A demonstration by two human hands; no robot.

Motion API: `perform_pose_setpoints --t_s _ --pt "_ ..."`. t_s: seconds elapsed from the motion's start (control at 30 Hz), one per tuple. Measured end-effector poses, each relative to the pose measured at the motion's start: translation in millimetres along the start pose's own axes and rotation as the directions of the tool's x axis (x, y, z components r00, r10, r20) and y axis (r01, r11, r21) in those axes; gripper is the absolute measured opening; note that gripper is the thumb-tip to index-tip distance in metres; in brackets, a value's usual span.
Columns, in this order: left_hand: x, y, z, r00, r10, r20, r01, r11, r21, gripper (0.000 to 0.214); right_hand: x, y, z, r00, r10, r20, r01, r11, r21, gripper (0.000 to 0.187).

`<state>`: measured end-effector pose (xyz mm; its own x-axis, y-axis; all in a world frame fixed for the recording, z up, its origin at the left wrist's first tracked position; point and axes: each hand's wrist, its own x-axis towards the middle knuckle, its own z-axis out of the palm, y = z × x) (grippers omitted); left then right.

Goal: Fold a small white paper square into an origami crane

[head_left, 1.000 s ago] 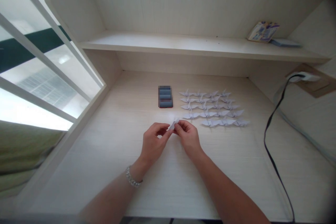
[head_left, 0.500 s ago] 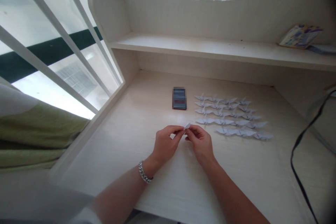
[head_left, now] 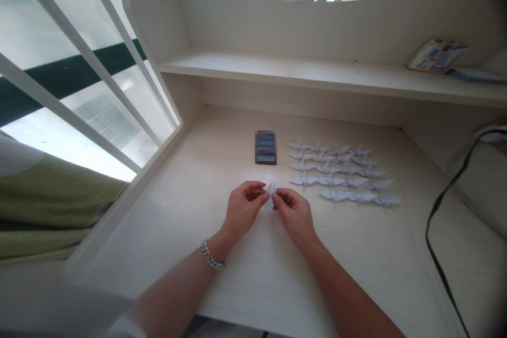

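A small piece of folded white paper (head_left: 271, 190) stands between my two hands, its pointed tips upward. My left hand (head_left: 245, 205) pinches its left side with thumb and fingers; a metal chain bracelet (head_left: 212, 256) circles that wrist. From the other side, my right hand (head_left: 292, 208) grips the paper's right edge between thumb and fingertips. To the right of my hands, several white paper cranes (head_left: 336, 168) lie in rows on the pale desk (head_left: 245, 290). The folds low on the held paper are partly hidden by my fingers.
A dark phone-like rectangle (head_left: 265, 148), its face blurred, lies beyond my hands. A shelf (head_left: 277, 66) spans the back and carries a colourful packet (head_left: 438, 56) at right. A black cable (head_left: 435, 206) hangs along the right side. White railings (head_left: 75, 37) and a green cloth (head_left: 51, 195) are at left.
My hands have moved slightly apart and the folded paper has turned more upright, showing more of its pointed tips. The whole view has shifted slightly.
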<state>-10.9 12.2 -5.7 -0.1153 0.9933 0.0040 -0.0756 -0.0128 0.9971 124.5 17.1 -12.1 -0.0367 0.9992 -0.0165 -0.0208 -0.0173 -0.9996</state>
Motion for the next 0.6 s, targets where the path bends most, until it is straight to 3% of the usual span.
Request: perform_pose_setpoints --t_s 0.3,0.6 --pt "3.2 -1.5 2.7 0.972 -0.198 0.129 0.212 0.972 -0.103 0.03 1.1 -1.9 -1.2 0.999 0.037 0.001 -0.037 0.999 0.013 0.024" --pt "5.0 -6.2 -0.3 0.979 -0.174 0.109 0.173 0.985 0.012 0.03 2.1 0.4 -1.0 0.994 0.108 0.023 -0.11 0.987 0.121 0.024"
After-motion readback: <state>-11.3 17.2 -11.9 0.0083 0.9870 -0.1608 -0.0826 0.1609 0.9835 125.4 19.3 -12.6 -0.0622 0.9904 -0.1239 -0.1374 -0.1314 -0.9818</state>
